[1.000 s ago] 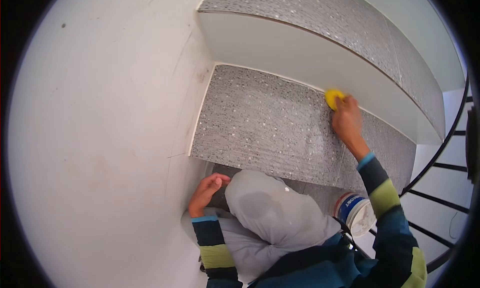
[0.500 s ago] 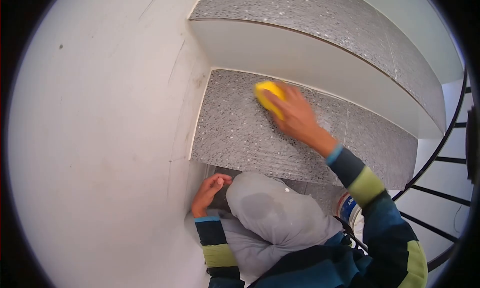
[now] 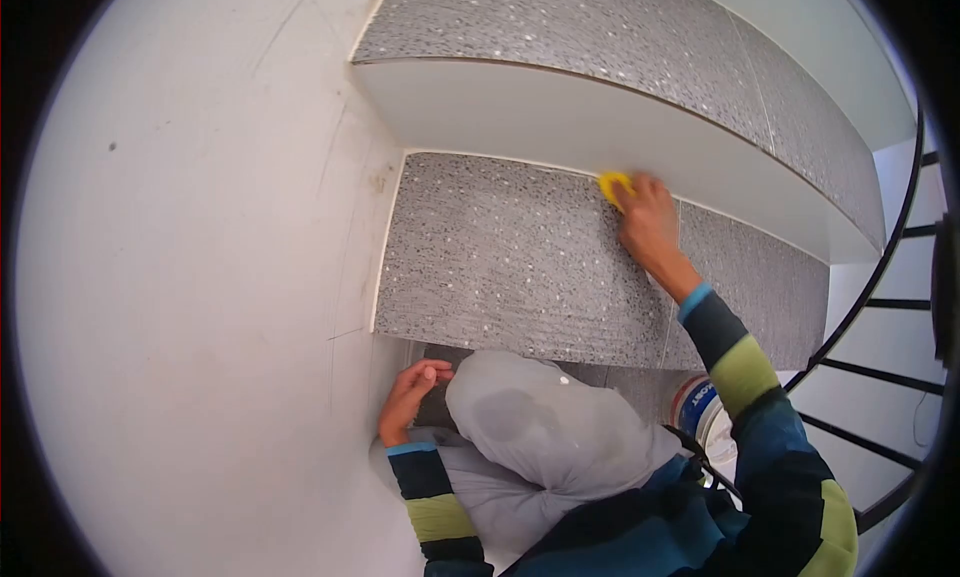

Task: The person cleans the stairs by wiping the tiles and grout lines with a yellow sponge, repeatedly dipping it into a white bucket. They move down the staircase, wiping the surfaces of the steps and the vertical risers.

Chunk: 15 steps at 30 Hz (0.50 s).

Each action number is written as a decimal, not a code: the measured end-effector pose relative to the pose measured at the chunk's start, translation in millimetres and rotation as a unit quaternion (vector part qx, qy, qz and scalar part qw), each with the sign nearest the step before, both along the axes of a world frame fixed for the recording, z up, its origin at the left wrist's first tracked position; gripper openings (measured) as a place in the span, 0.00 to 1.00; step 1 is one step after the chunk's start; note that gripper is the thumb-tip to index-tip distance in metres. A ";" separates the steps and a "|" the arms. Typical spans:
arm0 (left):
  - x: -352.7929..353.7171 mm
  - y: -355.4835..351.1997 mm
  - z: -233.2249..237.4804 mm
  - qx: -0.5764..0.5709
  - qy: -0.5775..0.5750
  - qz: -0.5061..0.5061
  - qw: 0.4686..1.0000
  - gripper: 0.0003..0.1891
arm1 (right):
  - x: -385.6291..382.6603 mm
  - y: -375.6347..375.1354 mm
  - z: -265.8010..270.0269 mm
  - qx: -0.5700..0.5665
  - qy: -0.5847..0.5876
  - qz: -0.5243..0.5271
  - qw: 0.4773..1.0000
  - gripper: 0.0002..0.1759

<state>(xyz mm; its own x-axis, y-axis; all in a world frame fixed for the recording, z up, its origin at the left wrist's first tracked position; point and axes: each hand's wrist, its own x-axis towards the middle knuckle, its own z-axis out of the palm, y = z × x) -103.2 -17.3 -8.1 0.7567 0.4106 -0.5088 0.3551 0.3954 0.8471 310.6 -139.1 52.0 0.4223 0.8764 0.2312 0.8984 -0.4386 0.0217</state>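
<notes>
My right hand (image 3: pixel 650 217) is closed on a yellow sponge (image 3: pixel 613 187), which touches the speckled grey stair tread (image 3: pixel 500 257) at its back edge, by the white riser (image 3: pixel 600 132). Part of the sponge is hidden under the fingers. Beside my knee, near the wall at the lower left, my left hand (image 3: pixel 405 395) holds nothing visible. Its fingers are slightly bent, with the thumb near them.
A white wall (image 3: pixel 200 257) with dark scuffs rises on the left. Another speckled step (image 3: pixel 570 37) lies above. A bucket (image 3: pixel 700 407) with a blue and red label stands beside my knee, near the black railing (image 3: pixel 865 302) at the right.
My right hand has moved to the right along the tread with the sponge, up to the riser. My left hand has stayed beside my knee. The view has shifted slightly.
</notes>
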 end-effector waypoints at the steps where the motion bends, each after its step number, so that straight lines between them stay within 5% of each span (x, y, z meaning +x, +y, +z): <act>1: 1.9 0.4 0.2 0.003 -0.003 -0.003 1.000 0.27 | -5.8 0.2 8.4 0.002 -0.004 0.005 1.000 0.22; 6: 10.9 -0.4 -5.6 0.004 0.004 -0.015 1.000 0.28 | -57.9 66.5 11.7 0.202 0.031 0.138 0.969 0.27; 10: 9.7 -2.0 -8.2 0.000 0.021 -0.022 1.000 0.29 | -88.6 147.8 2.8 0.123 0.079 0.152 0.977 0.21; 15: 5.4 -3.9 -7.6 -0.012 0.021 -0.007 1.000 0.28 | -55.1 100.3 -16.3 0.140 0.049 0.123 0.981 0.13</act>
